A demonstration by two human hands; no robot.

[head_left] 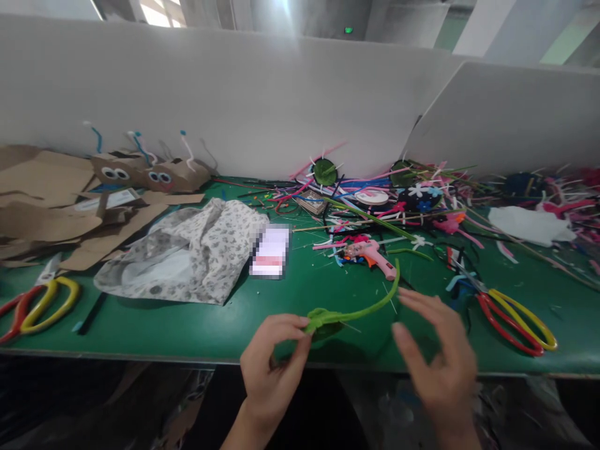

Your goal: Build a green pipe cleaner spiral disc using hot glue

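Observation:
Between thumb and fingers, my left hand point(276, 359) pinches a green pipe cleaner point(365, 310) at its coiled, leaf-like end near the table's front edge. Its long stem curves up to the right. My right hand point(438, 350) is beside the stem's free end, thumb and fingers apart, holding nothing; it is slightly blurred. Beyond the stem lies a pink hot glue gun point(375, 255) with an orange trigger. Right of my right hand, scissors point(518, 315) with one red and one yellow handle rest on the green table point(197, 331).
Another pair of scissors point(40, 300) lies at the left. A patterned cloth point(225, 244) and a blurred-out phone point(272, 251) are left of centre. Cardboard pieces point(51, 178) with googly-eyed figures point(162, 178) stand behind. Coloured pipe cleaners point(347, 187) pile up along the grey partition point(234, 94).

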